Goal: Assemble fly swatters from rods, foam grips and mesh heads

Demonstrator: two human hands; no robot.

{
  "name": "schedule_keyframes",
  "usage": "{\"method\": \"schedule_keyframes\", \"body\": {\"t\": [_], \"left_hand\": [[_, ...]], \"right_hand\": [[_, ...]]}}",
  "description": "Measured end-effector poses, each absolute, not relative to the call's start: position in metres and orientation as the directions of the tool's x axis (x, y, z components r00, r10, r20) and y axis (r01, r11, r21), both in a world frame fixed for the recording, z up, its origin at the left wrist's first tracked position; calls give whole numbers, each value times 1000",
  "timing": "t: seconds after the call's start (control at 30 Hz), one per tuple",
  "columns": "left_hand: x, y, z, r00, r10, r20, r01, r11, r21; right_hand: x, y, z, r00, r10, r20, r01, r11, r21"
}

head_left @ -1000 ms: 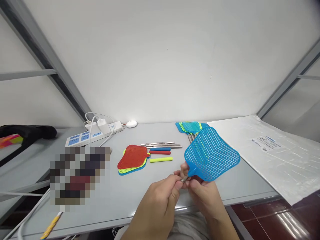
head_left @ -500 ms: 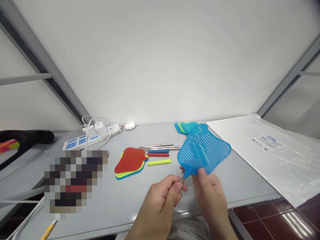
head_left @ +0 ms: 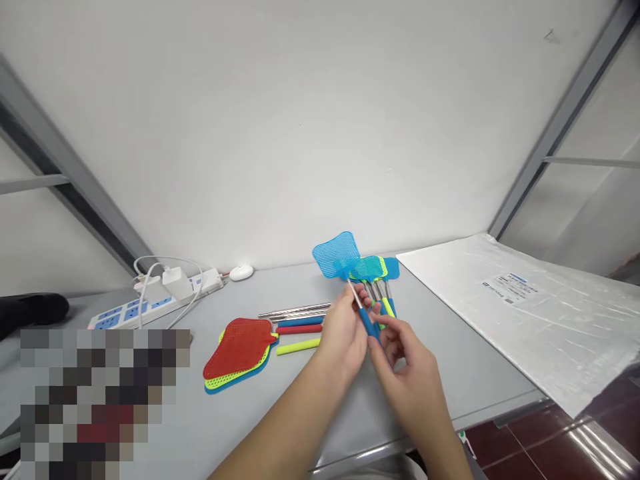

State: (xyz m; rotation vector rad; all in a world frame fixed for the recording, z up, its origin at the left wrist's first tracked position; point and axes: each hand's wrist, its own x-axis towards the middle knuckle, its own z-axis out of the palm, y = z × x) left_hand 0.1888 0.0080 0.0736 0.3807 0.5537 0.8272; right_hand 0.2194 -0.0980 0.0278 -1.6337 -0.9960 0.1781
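Note:
A blue fly swatter [head_left: 336, 255] is tilted up in front of me, its mesh head pointing away, with a thin metal rod and a blue grip. Around the rod and the top of the grip curls my left hand [head_left: 343, 333]. My right hand [head_left: 407, 357] pinches the lower end of the blue grip between thumb and fingers. Just beyond my hands lie several swatters with a green-and-blue head pile [head_left: 370, 268], rods and grips attached. Left of my hands sits a stack of loose mesh heads, a red head [head_left: 240, 347] on top of yellow-green and blue ones.
Metal rods [head_left: 295, 311] lie beside a red grip [head_left: 300, 329] and a yellow-green grip [head_left: 299, 347]. A power strip [head_left: 160, 300] with plugs and cables stands at the left, near a white oval device [head_left: 241, 272]. A white wrapped sheet [head_left: 465, 287] covers the right side.
The swatter's head has swung away from me and to the left. Its rod is now longer, and the blue grip shows. My right hand has moved from beside the head to the grip.

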Motion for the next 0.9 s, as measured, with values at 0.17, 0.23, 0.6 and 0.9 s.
{"method": "schedule_keyframes", "body": {"t": [0.17, 0.23, 0.6, 0.9], "left_hand": [[193, -2, 69, 716, 645, -268, -304, 634, 711], [178, -7, 67, 756, 616, -220, -202, 540, 817], [52, -2, 46, 822, 296, 486, 46, -886, 462], [1, 12, 25, 785, 353, 509, 160, -909, 384]], "right_hand": [[247, -98, 28, 759, 560, 330, 512, -202, -835], [259, -97, 30, 798, 521, 304, 494, -274, -825], [286, -81, 27, 739, 644, 198, 594, -484, -643], [284, -77, 22, 696, 667, 266, 670, -470, -575]]}}
